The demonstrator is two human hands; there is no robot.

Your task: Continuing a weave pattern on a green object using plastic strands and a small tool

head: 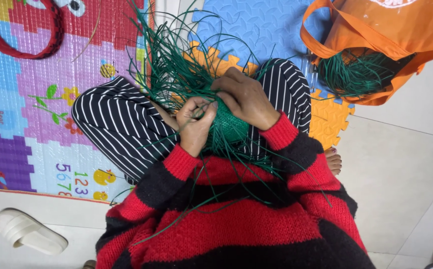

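A small green woven piece [231,128] rests in my lap over black-and-white striped trousers. Many long loose green strands [169,60] fan out from it, away from me and to the left. My left hand [195,123] pinches strands at the piece's left edge, fingers closed on them. My right hand [246,97] lies over the top of the piece, fingers curled down onto the strands. Both wrists come out of red and black striped knitted sleeves.
An orange fabric bag [401,35] at the upper right holds a bundle of green strands [353,72]. A colourful play mat [32,99] lies at the left, blue and orange foam tiles [256,25] ahead. A white slipper [27,231] sits on the tiled floor at lower left.
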